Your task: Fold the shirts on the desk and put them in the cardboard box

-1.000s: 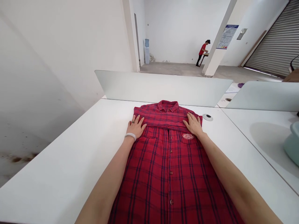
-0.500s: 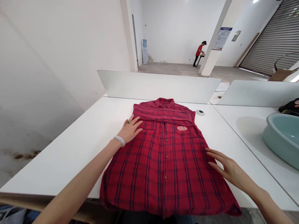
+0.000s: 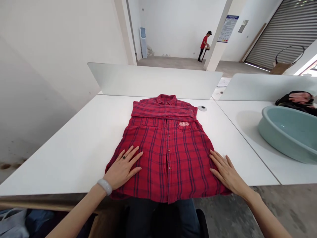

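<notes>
A red plaid shirt lies front side up on the white table, collar at the far end. Its sleeves are folded across the chest, and the bottom hem reaches the near table edge. My left hand, with a ring and a pale bracelet, rests flat with fingers spread on the shirt's lower left part. On the lower right side edge of the shirt lies my right hand, fingers stretched out. Neither hand grips the cloth.
A low frosted divider stands along the table's back. A round cable grommet sits right of the collar. On the adjoining table are a light green basin and a dark and pink bundle. A person in red stands far off.
My left hand has moved from the sleeve fold down toward the hem. My right hand now lies flat on the shirt's right edge. The camera view has shifted right and down.
</notes>
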### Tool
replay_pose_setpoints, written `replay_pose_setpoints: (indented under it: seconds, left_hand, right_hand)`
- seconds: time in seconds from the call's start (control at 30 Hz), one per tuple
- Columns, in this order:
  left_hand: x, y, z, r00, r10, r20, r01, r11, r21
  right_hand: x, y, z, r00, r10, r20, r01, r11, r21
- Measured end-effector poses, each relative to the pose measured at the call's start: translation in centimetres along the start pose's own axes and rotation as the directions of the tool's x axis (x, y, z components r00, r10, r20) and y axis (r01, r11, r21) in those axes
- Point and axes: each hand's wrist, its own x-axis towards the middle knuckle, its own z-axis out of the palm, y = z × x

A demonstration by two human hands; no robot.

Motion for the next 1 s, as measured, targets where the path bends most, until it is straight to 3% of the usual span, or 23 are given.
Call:
replay_pose_setpoints:
  seconds: [0.13, 0.23, 0.37, 0.53, 0.67, 0.73, 0.8, 0.87, 0.93, 1.0]
  left_hand:
    - [0.4, -1.3, 0.7, 0.995, 0.085, 0.045, -0.086, 0.996, 0.013]
    - [-0.8, -0.7, -0.2, 0.997, 0.077, 0.004, -0.077, 0.997, 0.019]
    - [-4.1, 1.7, -1.9, 0.994, 0.087, -0.074, -0.083, 0.995, 0.046]
    - [-7.5, 5.7, -2.4, 0.984, 0.153, -0.094, -0.149, 0.988, 0.05]
    - [-9.2, 9.9, -2.6, 0.984, 0.129, -0.125, -0.145, 0.981, -0.128]
    - [-10.0, 11.1, -2.6, 0.986, 0.02, -0.168, -0.066, 0.96, -0.273]
    - [-10.7, 10.8, -2.4, 0.962, -0.158, -0.221, 0.066, 0.926, -0.372]
    - [-11.4, 8.9, -2.3, 0.913, -0.295, -0.282, 0.177, 0.909, -0.378]
    - [-11.9, 6.0, -2.5, 0.898, -0.311, -0.311, 0.222, 0.931, -0.29]
    - [-12.2, 3.2, -2.9, 0.935, -0.226, -0.274, 0.185, 0.969, -0.165]
  right_hand:
    - [0.8, 0.6, -0.7, 1.0, -0.005, 0.01, 0.005, 0.999, 0.038]
    - [-0.6, 0.6, -1.7, 1.0, -0.018, -0.007, 0.019, 0.995, 0.103]
    - [-4.6, 0.1, -2.2, 0.997, -0.06, -0.058, 0.067, 0.989, 0.134]
    - [-8.5, -1.9, -1.0, 0.981, -0.092, -0.169, 0.11, 0.989, 0.101]
    - [-9.9, -3.3, -0.2, 0.941, -0.027, -0.336, 0.073, 0.989, 0.125]
    - [-10.1, -3.5, 0.0, 0.909, 0.062, -0.412, 0.011, 0.985, 0.171]
    - [-10.2, -3.2, 0.0, 0.885, 0.144, -0.443, -0.055, 0.977, 0.208]
    - [-10.2, -2.3, -0.2, 0.883, 0.166, -0.439, -0.086, 0.977, 0.197]
    - [-10.1, -1.0, -0.4, 0.916, 0.115, -0.384, -0.065, 0.988, 0.141]
    - [-9.9, 0.2, -0.6, 0.962, 0.017, -0.273, 0.0, 0.998, 0.063]
